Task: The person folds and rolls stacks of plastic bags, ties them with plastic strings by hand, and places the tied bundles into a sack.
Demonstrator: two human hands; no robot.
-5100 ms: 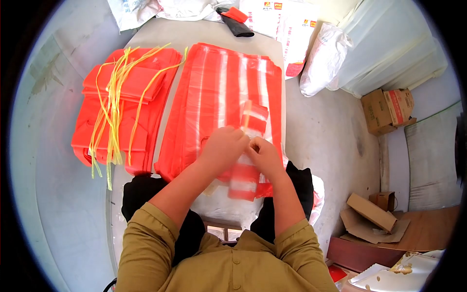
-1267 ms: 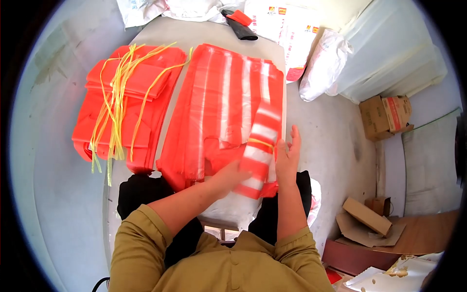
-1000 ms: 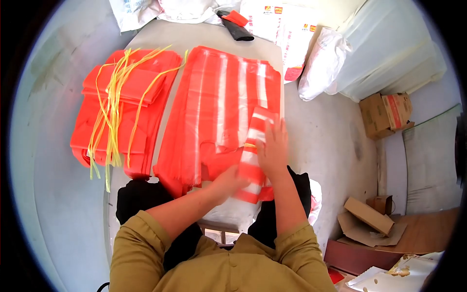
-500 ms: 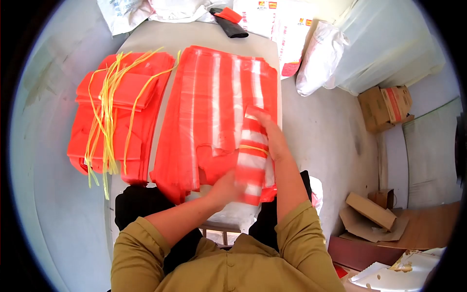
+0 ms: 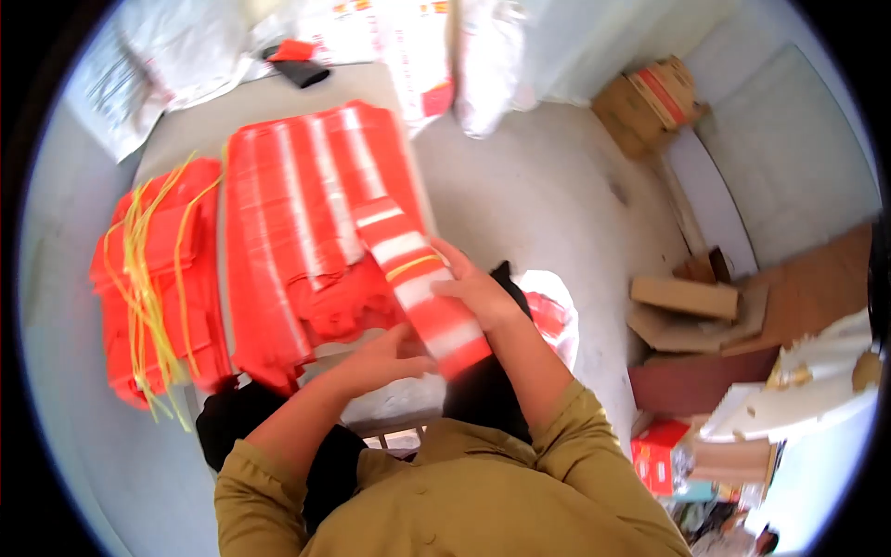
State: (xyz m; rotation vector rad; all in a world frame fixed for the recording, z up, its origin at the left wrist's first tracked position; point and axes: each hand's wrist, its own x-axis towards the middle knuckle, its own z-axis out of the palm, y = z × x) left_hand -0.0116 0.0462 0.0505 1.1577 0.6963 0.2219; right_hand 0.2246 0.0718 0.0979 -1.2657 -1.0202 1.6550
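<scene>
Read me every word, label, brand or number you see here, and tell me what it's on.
None can be read.
White sack at top centre: red and orange marks, blurred.
Pale sack at top left: faint bluish print, blurred.
Cardboard box: any lettering by its red band is blurred.
Red box: pale marks, too small.
Striped bundle: no lettering visible.

I hold the striped roll (image 5: 406, 269) in my right hand (image 5: 475, 292) — some fingers pass out of sight behind it. Whether my left hand (image 5: 379, 362) touches its lower end, I cannot determine. The roll masks part of the striped stack (image 5: 297, 195). Print on the white sacks (image 5: 413, 51), cut off above, is unreadable to me. My knee (image 5: 511, 282) partly covers the white bag (image 5: 565, 325); clutter (image 5: 705, 515) at lower right — too blurred to identify.
</scene>
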